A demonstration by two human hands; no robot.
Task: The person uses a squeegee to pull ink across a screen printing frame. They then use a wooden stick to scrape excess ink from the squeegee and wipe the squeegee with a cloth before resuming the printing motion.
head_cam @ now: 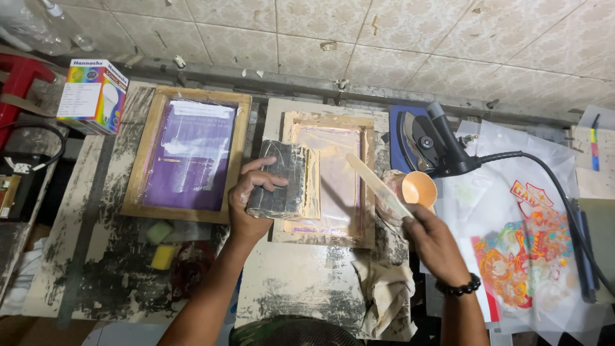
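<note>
My left hand [248, 200] grips a dark, ink-smeared squeegee block [282, 181] at the left side of a wooden screen-printing frame [368, 192] with a pinkish mesh. My right hand [430, 240], with a black bead bracelet on the wrist, holds a flat wooden stick [375, 182] that slants up and left over the frame's right edge. A small cup of peach-coloured ink [418, 189] stands just right of the frame, beside the stick.
A second wooden frame with purple mesh [189, 154] lies to the left. An electric iron [426, 141] with a black cord rests at the back right. Printed transfer sheets [532, 256] cover the right. A bulb box [93, 96], sponges [161, 243] and a rag [384, 291] are around.
</note>
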